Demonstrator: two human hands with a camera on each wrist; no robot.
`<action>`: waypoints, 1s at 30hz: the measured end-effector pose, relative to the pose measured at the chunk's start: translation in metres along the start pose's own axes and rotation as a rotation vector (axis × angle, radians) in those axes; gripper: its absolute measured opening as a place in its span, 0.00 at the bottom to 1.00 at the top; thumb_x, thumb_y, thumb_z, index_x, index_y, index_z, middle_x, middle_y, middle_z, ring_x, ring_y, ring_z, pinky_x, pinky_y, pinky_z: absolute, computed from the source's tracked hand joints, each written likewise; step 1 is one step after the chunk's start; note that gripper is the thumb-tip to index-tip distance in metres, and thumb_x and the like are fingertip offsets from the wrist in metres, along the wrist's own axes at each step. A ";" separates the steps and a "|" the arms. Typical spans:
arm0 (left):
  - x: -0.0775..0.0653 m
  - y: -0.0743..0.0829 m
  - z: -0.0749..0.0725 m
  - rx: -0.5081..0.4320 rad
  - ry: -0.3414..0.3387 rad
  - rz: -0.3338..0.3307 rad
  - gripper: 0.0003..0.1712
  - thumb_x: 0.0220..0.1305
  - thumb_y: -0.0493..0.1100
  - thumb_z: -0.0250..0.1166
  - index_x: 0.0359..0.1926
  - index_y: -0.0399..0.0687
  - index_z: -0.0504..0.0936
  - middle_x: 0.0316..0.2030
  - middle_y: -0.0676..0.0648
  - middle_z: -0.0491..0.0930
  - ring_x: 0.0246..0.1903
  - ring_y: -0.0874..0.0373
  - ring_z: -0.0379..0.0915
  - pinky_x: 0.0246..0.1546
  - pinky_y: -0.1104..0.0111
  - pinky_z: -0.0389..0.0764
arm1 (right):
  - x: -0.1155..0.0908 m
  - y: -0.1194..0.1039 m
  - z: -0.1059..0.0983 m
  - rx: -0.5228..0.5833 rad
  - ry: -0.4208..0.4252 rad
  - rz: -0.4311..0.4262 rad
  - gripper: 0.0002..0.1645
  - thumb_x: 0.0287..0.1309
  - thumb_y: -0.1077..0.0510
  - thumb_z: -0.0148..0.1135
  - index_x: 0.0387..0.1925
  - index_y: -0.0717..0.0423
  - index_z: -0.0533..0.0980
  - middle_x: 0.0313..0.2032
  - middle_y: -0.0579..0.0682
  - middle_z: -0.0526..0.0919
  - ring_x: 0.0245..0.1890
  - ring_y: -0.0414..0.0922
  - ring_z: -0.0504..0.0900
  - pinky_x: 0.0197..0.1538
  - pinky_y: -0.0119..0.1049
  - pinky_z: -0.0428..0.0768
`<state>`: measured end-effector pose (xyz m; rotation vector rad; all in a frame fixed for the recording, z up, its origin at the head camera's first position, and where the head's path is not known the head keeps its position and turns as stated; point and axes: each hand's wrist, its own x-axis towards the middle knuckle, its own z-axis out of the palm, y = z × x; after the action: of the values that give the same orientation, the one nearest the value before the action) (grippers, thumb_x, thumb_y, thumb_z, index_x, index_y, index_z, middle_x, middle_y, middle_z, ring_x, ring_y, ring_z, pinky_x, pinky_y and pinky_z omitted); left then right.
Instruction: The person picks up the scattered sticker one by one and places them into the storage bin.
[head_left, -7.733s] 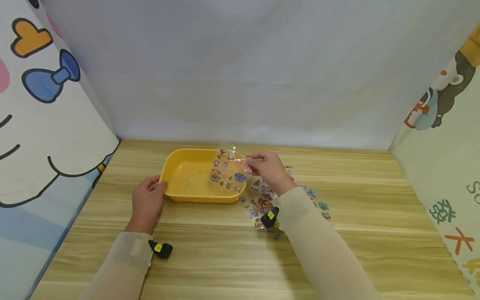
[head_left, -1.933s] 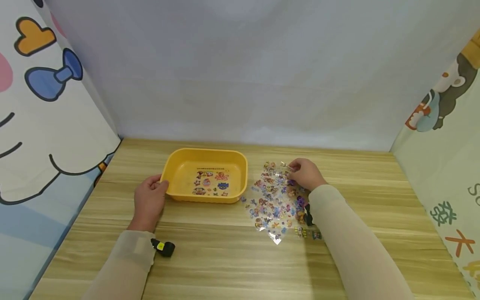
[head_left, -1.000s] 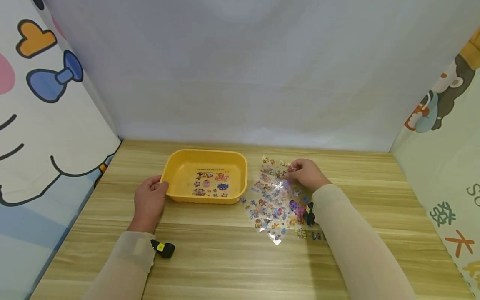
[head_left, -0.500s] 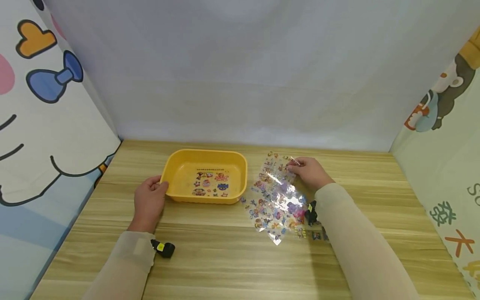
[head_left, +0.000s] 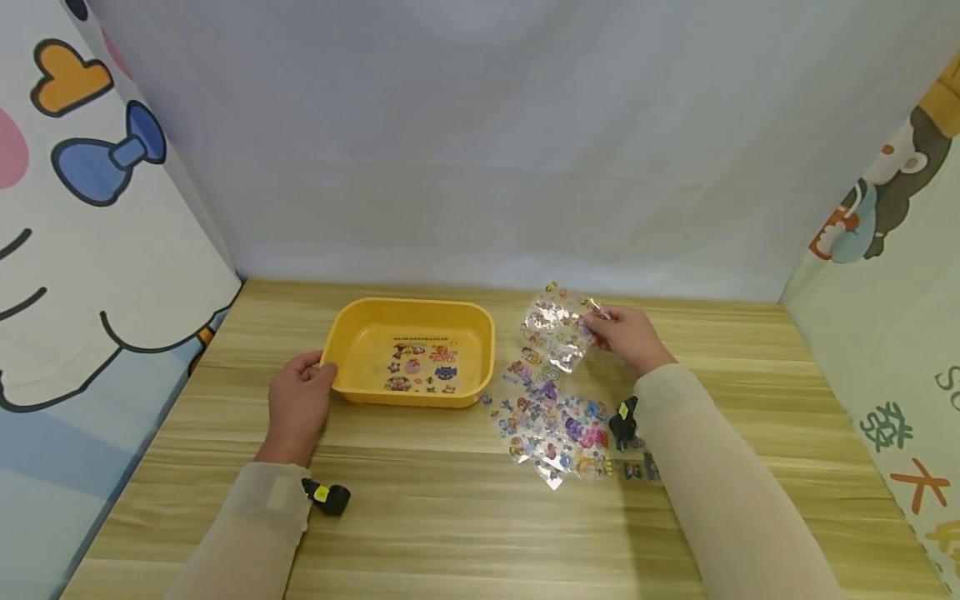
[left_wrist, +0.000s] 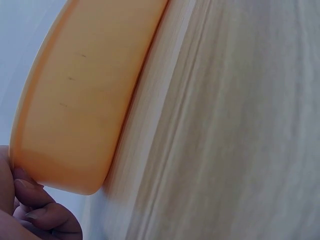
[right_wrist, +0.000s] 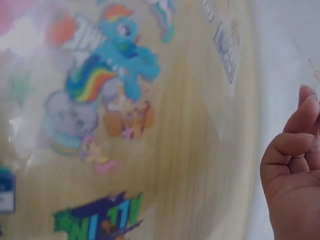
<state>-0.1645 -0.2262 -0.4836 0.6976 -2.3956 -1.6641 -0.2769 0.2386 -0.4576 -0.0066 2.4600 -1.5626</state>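
A yellow plastic tray stands left of the middle of the table. One clear sticker sheet with colourful prints lies flat inside it. My left hand grips the tray's left rim with thumb and fingers; the left wrist view shows them at the corner of the tray wall. My right hand pinches the corner of another clear sticker sheet, raised over the pile. Beneath lie several overlapping sticker sheets. In the right wrist view, cartoon pony stickers appear close up, beside the curled right fingers.
The wood-grain table meets a plain pale cloth backdrop at the back. Printed cartoon panels flank both sides. Each sleeve carries a small black wrist device.
Earlier, my right hand held a sheet over the tray; that sheet now lies inside. My right hand then went to the pile and has lifted another sheet. My left hand stays at the rim.
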 end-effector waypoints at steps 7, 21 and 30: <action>0.000 0.000 0.000 0.017 0.007 0.026 0.23 0.71 0.47 0.60 0.63 0.42 0.80 0.32 0.46 0.78 0.28 0.57 0.70 0.28 0.70 0.72 | -0.001 -0.007 0.001 0.107 -0.023 -0.015 0.20 0.77 0.52 0.57 0.52 0.68 0.78 0.36 0.51 0.80 0.33 0.44 0.77 0.44 0.42 0.79; 0.000 0.000 -0.001 0.021 -0.003 0.010 0.25 0.72 0.48 0.60 0.64 0.43 0.79 0.34 0.45 0.78 0.29 0.56 0.70 0.29 0.70 0.72 | -0.017 -0.044 0.006 0.151 -0.075 -0.044 0.18 0.77 0.58 0.55 0.54 0.71 0.76 0.37 0.54 0.78 0.32 0.43 0.76 0.39 0.33 0.79; 0.000 -0.001 -0.002 -0.004 -0.012 0.004 0.24 0.72 0.49 0.61 0.64 0.44 0.79 0.34 0.45 0.78 0.29 0.56 0.70 0.28 0.70 0.72 | -0.001 -0.033 0.015 0.194 -0.088 -0.080 0.19 0.76 0.55 0.58 0.53 0.69 0.78 0.36 0.52 0.79 0.32 0.43 0.77 0.45 0.40 0.81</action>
<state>-0.1640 -0.2280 -0.4840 0.6833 -2.3989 -1.6756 -0.2763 0.2109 -0.4345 -0.1396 2.2588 -1.7878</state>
